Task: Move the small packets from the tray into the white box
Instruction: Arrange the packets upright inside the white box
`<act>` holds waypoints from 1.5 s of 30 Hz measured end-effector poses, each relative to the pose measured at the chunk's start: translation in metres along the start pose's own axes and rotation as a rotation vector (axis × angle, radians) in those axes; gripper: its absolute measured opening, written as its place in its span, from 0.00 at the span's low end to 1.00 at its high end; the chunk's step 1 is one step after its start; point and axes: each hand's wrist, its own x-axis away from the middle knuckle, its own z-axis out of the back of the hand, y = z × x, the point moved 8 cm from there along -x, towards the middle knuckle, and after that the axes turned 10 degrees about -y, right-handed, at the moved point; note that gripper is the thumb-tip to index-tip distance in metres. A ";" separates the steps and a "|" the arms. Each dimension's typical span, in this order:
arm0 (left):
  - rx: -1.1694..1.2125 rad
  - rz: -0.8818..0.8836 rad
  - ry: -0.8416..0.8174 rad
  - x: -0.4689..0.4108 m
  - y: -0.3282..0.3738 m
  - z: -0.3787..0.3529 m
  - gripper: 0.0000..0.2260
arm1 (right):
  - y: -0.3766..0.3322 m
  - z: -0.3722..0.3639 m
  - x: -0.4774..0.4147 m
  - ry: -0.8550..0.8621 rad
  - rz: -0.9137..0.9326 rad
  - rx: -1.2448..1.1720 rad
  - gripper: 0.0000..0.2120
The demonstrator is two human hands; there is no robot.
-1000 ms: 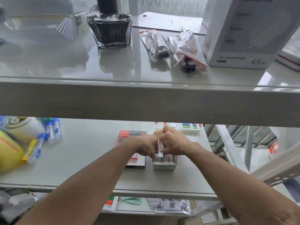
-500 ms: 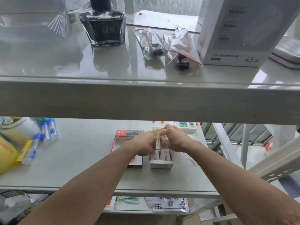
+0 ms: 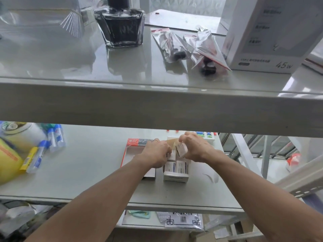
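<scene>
In the head view, a pale grey shelving unit is seen. Its upper shelf (image 3: pixel 52 63) carries a dark ink bottle (image 3: pixel 120 27) near the back, two crinkled silver pouches (image 3: pixel 188 46) toward the right, and a white carton marked 45w (image 3: pixel 269 35) at the right edge. On the lower shelf (image 3: pixel 90 165), glue sticks (image 3: pixel 52 138) and a yellow item (image 3: pixel 8 163) are gathered at the left edge; bare metal framing is seen past the right edge.

The white box (image 3: pixel 175 177) is placed near the front edge of the lower shelf, right of centre, open at the top, with small white packets (image 3: pixel 176 166) bearing blue bands stood upright inside, side by side. The red-rimmed tray (image 3: pixel 132 149) lies just beside it on the left, its long axis running front to back.

The left hand (image 3: pixel 155 154) is closed around one upright packet over the box. The right hand (image 3: pixel 195 147) is pinched on another packet (image 3: pixel 181 149), which is tilted, its top leaning toward the back left. The two hands are nearly touching.
</scene>
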 end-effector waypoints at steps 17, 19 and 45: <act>0.010 -0.002 -0.146 -0.011 0.005 -0.005 0.22 | 0.017 -0.018 0.007 -0.152 -0.125 0.039 0.16; 0.003 -0.010 -0.176 -0.013 0.004 -0.007 0.28 | 0.017 -0.019 0.006 -0.174 -0.143 0.091 0.17; 0.075 -0.176 -0.148 -0.008 0.011 -0.006 0.25 | -0.008 -0.027 0.015 -0.217 -0.014 0.140 0.32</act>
